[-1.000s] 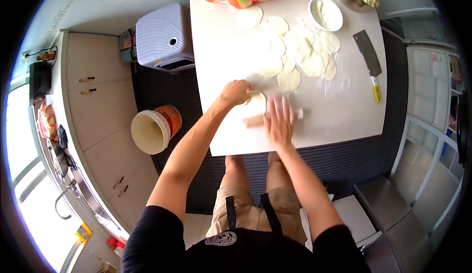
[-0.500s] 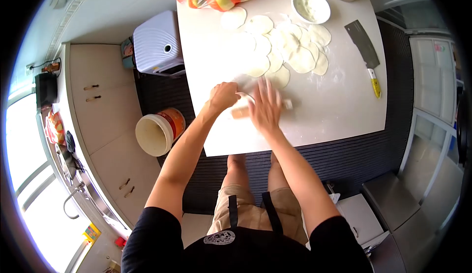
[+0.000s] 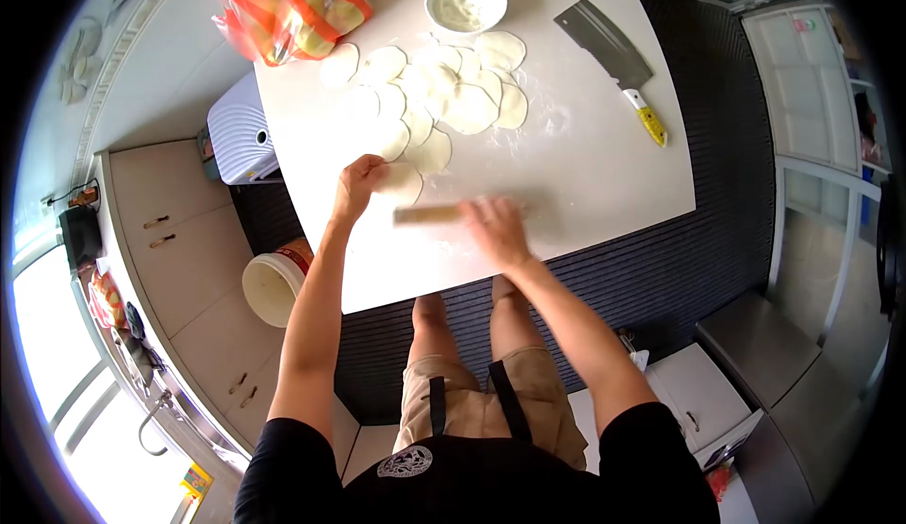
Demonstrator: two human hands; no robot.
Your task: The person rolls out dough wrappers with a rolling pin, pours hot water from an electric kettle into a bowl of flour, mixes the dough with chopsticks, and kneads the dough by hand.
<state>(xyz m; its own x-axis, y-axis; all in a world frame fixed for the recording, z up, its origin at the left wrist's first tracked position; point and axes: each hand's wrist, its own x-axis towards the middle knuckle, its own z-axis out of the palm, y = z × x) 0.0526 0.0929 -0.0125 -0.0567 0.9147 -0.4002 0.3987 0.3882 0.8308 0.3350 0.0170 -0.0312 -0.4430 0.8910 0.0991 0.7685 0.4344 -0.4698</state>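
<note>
the pale, smooth, hard-topped table (image 3: 604, 179) carries a crinkly clear-and-red plastic bag (image 3: 294, 9), a broad steel cleaver (image 3: 612, 52) with a yellow-and-white handle, and a round white bowl (image 3: 493, 0). the wooden rolling pin (image 3: 425, 214), a plain cylinder, lies under the right hand (image 3: 497, 229); blur hides whether its fingers curl round it. the left hand (image 3: 360, 182) is closed, seemingly pinching one edge of a thin, soft dough round (image 3: 402, 184), just beyond the pin. overlapping dough discs (image 3: 469, 109) lie farther off. the step looks like rolling; the next move seems to call for even pressure and a light pinch.
</note>
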